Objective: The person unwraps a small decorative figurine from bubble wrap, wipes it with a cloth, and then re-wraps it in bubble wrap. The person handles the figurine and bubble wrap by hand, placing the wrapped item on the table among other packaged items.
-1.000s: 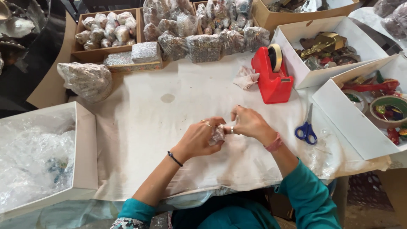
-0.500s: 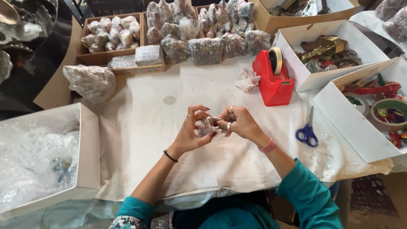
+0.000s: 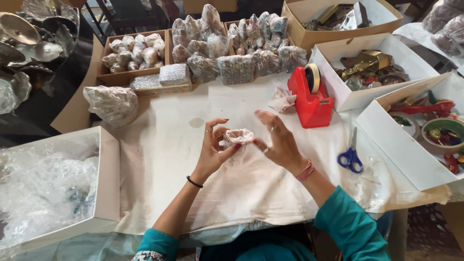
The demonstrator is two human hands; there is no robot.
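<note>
Left hand (image 3: 212, 150) pinching a small wrapped bundle (image 3: 237, 137) above the white cloth (image 3: 169, 159), right hand (image 3: 278, 142) touching it with fingers spreading loose, red tape dispenser (image 3: 309, 99) and blue scissors (image 3: 350, 157) lying at right, open boxes (image 3: 401, 140) surrounding the table, wrapped parcels (image 3: 232, 53) piling behind.

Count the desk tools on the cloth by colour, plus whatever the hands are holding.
Red tape dispenser: 1
Blue-handled scissors: 1
Small wrapped bundle, pinched by the left hand, with the right hand touching its side: 1
Total: 3
</note>
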